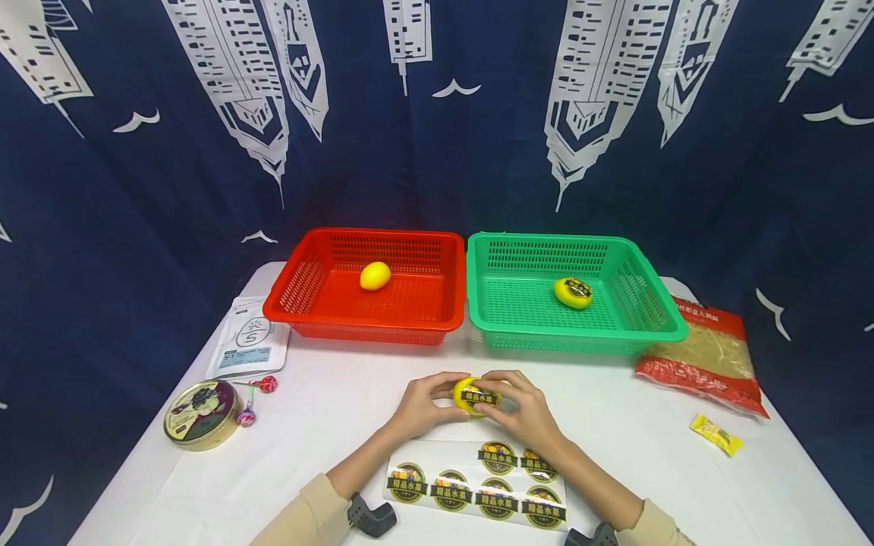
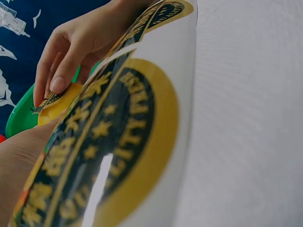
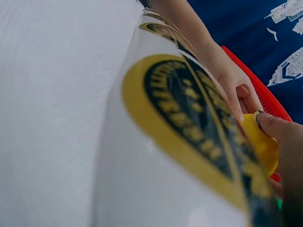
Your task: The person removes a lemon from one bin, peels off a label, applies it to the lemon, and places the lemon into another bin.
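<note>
In the head view, a yellow lemon [image 1: 461,385] is held between both hands just above the sticker sheet. A round black-and-gold label [image 1: 481,397] lies on its near side. My left hand [image 1: 423,406] grips the lemon from the left with thumb and fingers. From the right, my right hand [image 1: 524,409] pinches it, the thumb at the label's edge. Beneath the forearms lies a white sheet of round stickers [image 1: 471,485], with bare backing at its upper left. In the right wrist view, part of the lemon [image 3: 262,144] shows beside the thumb [image 3: 277,126].
A red basket [image 1: 369,331] holds a plain lemon [image 1: 375,276]; the green basket [image 1: 573,339] holds a labelled lemon [image 1: 570,293]. At left are a white pouch [image 1: 251,337], a round tin [image 1: 201,413] and two lollipops [image 1: 246,417]. At right lie a red bag [image 1: 710,353] and a yellow packet [image 1: 715,435].
</note>
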Demonstrator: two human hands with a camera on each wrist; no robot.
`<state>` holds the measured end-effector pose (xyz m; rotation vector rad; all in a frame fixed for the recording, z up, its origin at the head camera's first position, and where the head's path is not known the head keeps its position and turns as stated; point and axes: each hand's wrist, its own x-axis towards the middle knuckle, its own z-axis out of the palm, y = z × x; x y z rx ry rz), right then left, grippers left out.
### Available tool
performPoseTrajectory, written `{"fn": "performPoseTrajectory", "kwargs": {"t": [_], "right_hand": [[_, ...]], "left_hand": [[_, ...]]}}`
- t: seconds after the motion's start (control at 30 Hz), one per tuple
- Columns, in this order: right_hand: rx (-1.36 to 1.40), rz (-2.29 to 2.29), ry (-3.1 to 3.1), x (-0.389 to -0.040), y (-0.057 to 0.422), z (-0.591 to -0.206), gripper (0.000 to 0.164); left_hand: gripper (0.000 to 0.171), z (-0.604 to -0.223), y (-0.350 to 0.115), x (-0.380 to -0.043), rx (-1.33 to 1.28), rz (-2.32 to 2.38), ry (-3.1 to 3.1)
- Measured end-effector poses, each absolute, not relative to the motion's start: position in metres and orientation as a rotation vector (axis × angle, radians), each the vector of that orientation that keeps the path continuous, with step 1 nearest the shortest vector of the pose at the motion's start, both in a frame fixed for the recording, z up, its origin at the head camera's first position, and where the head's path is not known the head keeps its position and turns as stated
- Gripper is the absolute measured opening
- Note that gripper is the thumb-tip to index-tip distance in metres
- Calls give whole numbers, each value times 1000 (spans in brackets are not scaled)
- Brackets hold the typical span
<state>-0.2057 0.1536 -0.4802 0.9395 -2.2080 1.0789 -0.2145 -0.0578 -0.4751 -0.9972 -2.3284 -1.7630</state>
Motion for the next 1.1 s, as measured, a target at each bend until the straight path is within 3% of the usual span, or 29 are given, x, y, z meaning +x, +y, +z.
{"fn": "performPoseTrajectory", "kwargs": {"t": [0.43, 0.6, 0.87, 1.1], "right_hand": [[944, 1109, -2256, -209, 156, -483, 40], [947, 1130, -2259, -209, 156, -485, 43], [958, 1130, -2250, -209, 154, -485, 46], [947, 1115, -2270, -207, 154, -485, 47]], "left_hand": [[55, -500, -58, -229, -997, -1814, -2330], [52, -478, -59, -219, -1006, -1909, -2373], [33, -466, -60, -218, -817, -2082, -2473], [28, -488, -54, -229, -719, -2099, -2482]]}}
